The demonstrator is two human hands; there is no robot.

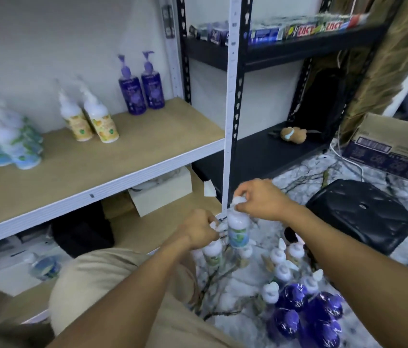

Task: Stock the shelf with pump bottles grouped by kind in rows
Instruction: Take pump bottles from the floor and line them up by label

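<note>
Nearest, low at the right on the marbled floor (243, 312): a huddle of purple pump bottles (308, 315), upright and touching. Just beyond them, white-capped bottles (280, 262), likewise upright on the floor. At the left, a bent knee (112, 285) in beige cloth.

Above that cluster, the left hand (198, 229), fingers curled tight round the pump top of a green-labelled bottle (213, 252); lifted or standing, cannot tell. Just beside it, the right hand (260, 199), fingers pinched on the white pump head of a blue-labelled bottle (238, 229), held upright and higher than the floor bottles, in front of the foot of a white post (230, 96).

To the right, a black stool (358, 214) on the floor.

Farther off, at the left, a wooden shelf board (122, 156) bearing three groups set well apart:
- blurred blue-and-green bottles (9, 144) at the left;
- an orange-labelled pair (90, 119) in the middle;
- a purple pair (142, 89) by the back corner.

Beyond the post, a black rack (260, 151) with a plush toy (293, 134) on its lower board and cartons (310, 28) in a row on the upper one. Far right, a cardboard box (393, 146) on the floor.
</note>
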